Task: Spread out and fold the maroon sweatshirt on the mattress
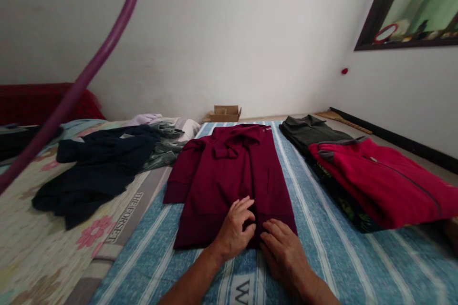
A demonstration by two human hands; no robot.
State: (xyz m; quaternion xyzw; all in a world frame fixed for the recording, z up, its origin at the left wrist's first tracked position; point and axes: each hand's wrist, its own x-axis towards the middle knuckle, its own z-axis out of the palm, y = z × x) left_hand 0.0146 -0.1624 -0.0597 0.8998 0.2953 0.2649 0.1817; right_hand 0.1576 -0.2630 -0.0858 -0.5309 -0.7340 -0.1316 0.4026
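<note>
A maroon sweatshirt (222,195) lies spread on a blue striped sheet, its hem toward me. One sleeve sticks out on the left; the other is folded across the upper part. My left hand (236,228) rests on the lower middle of the garment, fingers stretched and slightly apart, beside a lengthwise fold. Close by on the right, my right hand (282,250) touches the hem near its right corner. Its fingers lie over the fabric, and its thumb is hidden.
Rumpled dark navy clothing (107,157) lies on the left on a floral sheet (71,252). To the right are a folded red zip jacket (386,181) and a dark grey garment (311,131). A cardboard box (225,113) stands by the wall. A purple tube (89,69) crosses the upper left.
</note>
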